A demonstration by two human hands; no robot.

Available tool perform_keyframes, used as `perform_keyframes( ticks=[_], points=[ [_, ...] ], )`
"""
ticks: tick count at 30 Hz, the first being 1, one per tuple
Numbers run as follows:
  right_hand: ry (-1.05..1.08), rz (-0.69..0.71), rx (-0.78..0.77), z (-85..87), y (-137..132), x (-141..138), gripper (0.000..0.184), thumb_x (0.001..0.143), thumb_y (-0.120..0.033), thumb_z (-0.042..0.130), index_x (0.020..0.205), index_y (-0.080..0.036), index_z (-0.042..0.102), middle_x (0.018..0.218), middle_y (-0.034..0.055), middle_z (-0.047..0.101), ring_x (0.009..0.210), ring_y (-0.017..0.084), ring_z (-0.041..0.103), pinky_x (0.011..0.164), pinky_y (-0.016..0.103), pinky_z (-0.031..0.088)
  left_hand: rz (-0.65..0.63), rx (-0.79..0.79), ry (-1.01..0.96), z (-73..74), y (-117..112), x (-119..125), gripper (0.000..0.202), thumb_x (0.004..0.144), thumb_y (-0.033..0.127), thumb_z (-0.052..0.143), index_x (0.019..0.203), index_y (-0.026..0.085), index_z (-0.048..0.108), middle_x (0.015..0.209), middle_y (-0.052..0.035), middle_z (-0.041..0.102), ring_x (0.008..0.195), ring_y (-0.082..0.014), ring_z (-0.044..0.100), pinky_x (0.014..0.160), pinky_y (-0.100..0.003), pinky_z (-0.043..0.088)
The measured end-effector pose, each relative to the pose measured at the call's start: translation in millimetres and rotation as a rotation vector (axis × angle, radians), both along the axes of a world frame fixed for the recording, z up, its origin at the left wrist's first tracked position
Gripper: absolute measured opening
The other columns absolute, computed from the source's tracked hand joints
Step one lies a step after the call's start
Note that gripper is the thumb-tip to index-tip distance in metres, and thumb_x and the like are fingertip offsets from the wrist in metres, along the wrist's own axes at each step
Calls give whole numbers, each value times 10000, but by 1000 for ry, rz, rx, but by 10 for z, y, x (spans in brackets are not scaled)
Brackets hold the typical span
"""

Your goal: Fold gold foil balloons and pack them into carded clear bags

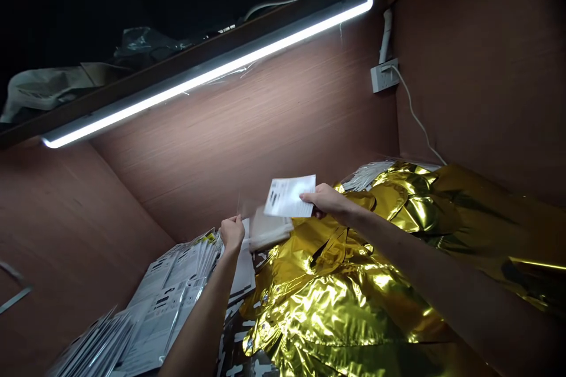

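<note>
My right hand [329,199] grips a white printed card [290,196] between thumb and fingers, held up above the pile. My left hand [232,232] is closed in a pinch, and what it holds, if anything, is too faint to make out. Between the hands is a whitish, motion-smeared flat thing [269,231] whose kind I cannot tell. Below the right hand spreads a heap of shiny gold foil [336,300]. Left of my left forearm lie rows of printed white sheets in clear plastic [165,288].
A lit tube lamp [212,70] runs under the shelf edge, with plastic bags [145,41] on the shelf above. A white socket box [384,76] with a cord hangs on the back wall [247,135]. More clear packets [367,175] lie behind the foil.
</note>
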State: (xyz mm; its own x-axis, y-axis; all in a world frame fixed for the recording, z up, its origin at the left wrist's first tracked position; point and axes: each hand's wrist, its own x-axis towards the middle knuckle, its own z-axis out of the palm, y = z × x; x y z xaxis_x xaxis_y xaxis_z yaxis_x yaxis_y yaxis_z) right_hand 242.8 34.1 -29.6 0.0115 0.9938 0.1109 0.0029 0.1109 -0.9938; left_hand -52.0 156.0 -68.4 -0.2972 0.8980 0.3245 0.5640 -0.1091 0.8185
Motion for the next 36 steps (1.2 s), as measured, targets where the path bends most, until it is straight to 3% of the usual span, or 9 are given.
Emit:
perform_keyframes(
  ticks=[5, 10, 14, 17, 22, 27, 32, 36],
  points=[
    [-210, 200, -121, -117, -2, 35, 246, 847, -173, 718, 620, -89, 673, 495, 58, 627, 326, 85, 444, 307, 194, 315, -63, -50, -384, 89, -101, -64, 367, 989, 369, 649, 1299, 175, 618, 1311, -107, 630, 1115, -263, 655, 925, -463, 580],
    [-227, 406, -120, -221, -25, -30, 248, 853, -288, 731, 690, -105, 695, 545, 26, 627, 391, 89, 502, 373, 186, 429, -254, -66, -765, 156, -376, -36, 370, 997, 372, 641, 1300, 162, 612, 1264, -106, 653, 1059, -239, 678, 889, -446, 599],
    [-212, 483, -98, -307, -49, -111, 309, 821, -394, 768, 709, -117, 688, 563, 11, 613, 414, 85, 498, 386, 186, 440, -333, -59, -941, 175, -631, 23, 183, 1052, 275, 542, 1152, 136, 607, 1177, -156, 723, 1011, -250, 744, 850, -429, 621],
    [-212, 516, -87, -341, -82, -168, 356, 815, -458, 776, 743, -119, 694, 599, 13, 623, 453, 85, 513, 412, 180, 447, -386, -81, -1015, 190, -780, 80, 23, 1019, 147, 567, 1019, 139, 588, 1122, -190, 759, 960, -272, 777, 826, -424, 628],
    [-280, 525, -92, -278, -152, -209, 493, 818, -587, 751, 704, -114, 676, 558, 11, 590, 451, 87, 502, 420, 190, 421, -446, -38, -1092, 246, -945, 112, 234, 859, -46, 701, 1027, 105, 637, 985, -144, 793, 834, -208, 788, 819, -338, 630],
    [-370, 527, -100, -111, -202, -88, 569, 772, -665, 758, 659, -117, 656, 521, 8, 562, 431, 90, 482, 415, 204, 394, -489, -11, -1124, 333, -1037, 52, 150, 833, 6, 769, 941, 70, 687, 859, -130, 791, 735, -188, 771, 770, -329, 645],
    [-398, 490, -108, 14, -237, 62, 563, 779, -661, 757, 719, -107, 670, 543, -1, 551, 427, 79, 457, 395, 195, 329, -531, -32, -1131, 399, -1119, 68, 166, 824, 20, 784, 962, 75, 709, 938, -139, 797, 786, -213, 781, 750, -340, 654],
    [-385, 391, -64, 71, -275, 66, 567, 793, -669, 741, 690, -120, 647, 547, -6, 539, 423, 75, 441, 391, 204, 330, -560, -78, -1160, 429, -1188, 129, 58, 886, 23, 714, 929, 60, 724, 970, -170, 796, 823, -211, 784, 790, -335, 653]
  ],
)
